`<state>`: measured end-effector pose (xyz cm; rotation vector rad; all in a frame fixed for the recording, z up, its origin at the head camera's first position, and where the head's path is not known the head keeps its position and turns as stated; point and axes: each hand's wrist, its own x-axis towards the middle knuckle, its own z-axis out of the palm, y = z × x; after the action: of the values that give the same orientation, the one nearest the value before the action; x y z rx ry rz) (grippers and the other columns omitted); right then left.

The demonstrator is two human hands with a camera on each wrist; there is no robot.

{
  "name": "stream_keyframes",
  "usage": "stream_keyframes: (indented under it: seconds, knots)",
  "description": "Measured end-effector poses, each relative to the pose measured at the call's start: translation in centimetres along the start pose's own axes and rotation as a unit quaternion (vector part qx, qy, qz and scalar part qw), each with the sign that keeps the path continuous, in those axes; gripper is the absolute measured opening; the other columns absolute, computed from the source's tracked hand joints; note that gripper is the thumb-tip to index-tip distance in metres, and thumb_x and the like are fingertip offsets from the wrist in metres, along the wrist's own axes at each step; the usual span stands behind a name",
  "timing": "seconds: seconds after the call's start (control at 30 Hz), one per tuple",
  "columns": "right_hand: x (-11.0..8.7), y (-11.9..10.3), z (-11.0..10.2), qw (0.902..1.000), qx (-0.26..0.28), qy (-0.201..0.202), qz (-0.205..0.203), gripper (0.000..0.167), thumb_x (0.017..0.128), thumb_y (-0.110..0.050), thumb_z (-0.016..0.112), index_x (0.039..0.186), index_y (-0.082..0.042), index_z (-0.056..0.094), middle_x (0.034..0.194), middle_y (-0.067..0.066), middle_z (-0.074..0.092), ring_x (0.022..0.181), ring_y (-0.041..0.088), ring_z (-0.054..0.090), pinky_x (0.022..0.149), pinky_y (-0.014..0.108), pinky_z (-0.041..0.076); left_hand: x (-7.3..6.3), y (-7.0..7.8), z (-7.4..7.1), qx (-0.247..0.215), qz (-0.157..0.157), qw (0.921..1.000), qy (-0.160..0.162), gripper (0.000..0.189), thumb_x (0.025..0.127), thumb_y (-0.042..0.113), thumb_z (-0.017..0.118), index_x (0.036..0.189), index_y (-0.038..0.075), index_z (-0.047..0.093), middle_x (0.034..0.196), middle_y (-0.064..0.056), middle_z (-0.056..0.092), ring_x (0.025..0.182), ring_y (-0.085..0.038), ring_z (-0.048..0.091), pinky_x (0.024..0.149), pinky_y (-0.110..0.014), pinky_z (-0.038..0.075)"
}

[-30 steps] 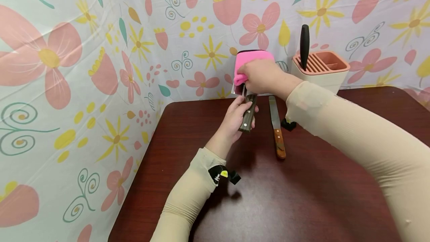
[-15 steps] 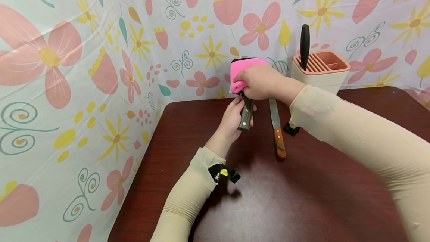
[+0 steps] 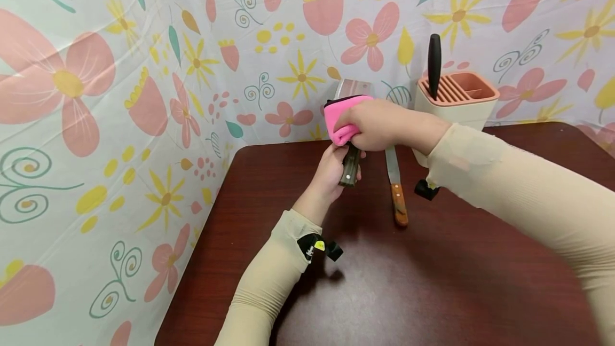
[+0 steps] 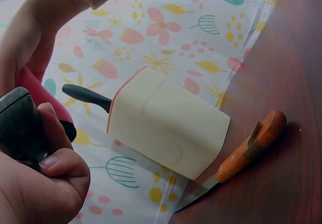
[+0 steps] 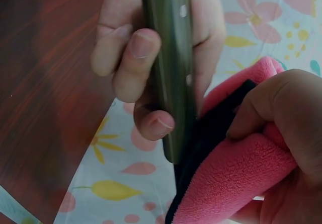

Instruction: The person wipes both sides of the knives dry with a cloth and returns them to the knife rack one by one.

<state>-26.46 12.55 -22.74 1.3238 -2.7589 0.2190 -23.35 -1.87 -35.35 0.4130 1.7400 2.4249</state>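
In the head view, bright, soft light is filling the scene and making the flowery wall look pale. Some light is leaving a shiny patch on the brown table, and a dark shadow is lying beside the left sleeve. Big flowers are looking stretched near the left edge. Both wrist views are looking dimmer and greyer. The pink cloth is showing its fuzz, and soft shade is covering the white holder.
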Motion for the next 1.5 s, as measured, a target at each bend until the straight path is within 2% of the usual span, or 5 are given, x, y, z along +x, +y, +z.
stream_keyframes:
  seconds: [0.6, 0.87, 1.1, 1.23, 1.5]
  knots:
    - [-3.5, 2.1, -3.7, 0.9834, 0.180, -0.015, -0.015, 0.026, 0.084, 0.005, 0.052, 0.095, -0.013, 0.067, 0.065, -0.004, 0.046, 0.055, 0.007, 0.045, 0.056, 0.022, 0.037, 0.4, 0.3, -0.9, -0.012, -0.007, 0.9998, 0.014, 0.041, 0.113, 0.021, 0.026, 0.147, 0.010, 0.045, 0.097, -0.004, 0.061, 0.049, -0.012, 0.054, 0.051, -0.023, 0.048]
    - [-5.6, 3.2, -4.7, 0.9772, 0.118, 0.173, 0.035, 0.012, 0.086, -0.004, 0.056, 0.086, -0.012, 0.065, 0.053, -0.004, 0.049, 0.055, 0.010, 0.047, 0.052, 0.023, 0.033, 0.4, 0.4, -0.8, -0.033, 0.006, 0.9994, 0.011, 0.039, 0.113, 0.024, 0.028, 0.147, 0.012, 0.044, 0.099, -0.004, 0.060, 0.050, -0.011, 0.058, 0.051, -0.022, 0.049]
    - [-4.9, 0.8, 0.3, 0.9684, 0.050, 0.244, 0.013, 0.048, 0.084, -0.004, 0.062, 0.132, -0.008, 0.069, 0.083, 0.013, 0.071, 0.067, 0.027, 0.057, 0.065, 0.041, 0.051, 0.3, 0.4, -0.1, -0.052, 0.019, 0.9984, 0.014, 0.026, 0.114, 0.024, 0.026, 0.119, 0.014, 0.049, 0.095, -0.004, 0.057, 0.054, -0.010, 0.055, 0.049, -0.022, 0.048]
    - [-4.4, -0.6, 3.2, 0.9737, 0.040, 0.224, -0.010, 0.046, 0.087, -0.007, 0.063, 0.132, -0.003, 0.067, 0.124, 0.017, 0.073, 0.106, 0.036, 0.071, 0.095, 0.055, 0.055, 0.2, 0.5, 0.1, -0.054, 0.030, 0.9980, 0.016, 0.033, 0.114, 0.023, 0.027, 0.134, 0.015, 0.052, 0.091, -0.001, 0.059, 0.056, -0.012, 0.053, 0.051, -0.024, 0.048]
    - [-4.2, -2.0, 5.6, 0.9717, 0.032, 0.233, -0.018, 0.047, 0.086, -0.007, 0.062, 0.132, 0.000, 0.067, 0.132, 0.017, 0.070, 0.129, 0.034, 0.064, 0.105, 0.054, 0.053, 0.2, 0.6, 0.1, -0.064, 0.060, 0.9952, 0.043, 0.042, 0.111, 0.019, 0.034, 0.148, 0.008, 0.051, 0.103, 0.005, 0.065, 0.075, -0.008, 0.062, 0.061, -0.022, 0.052]
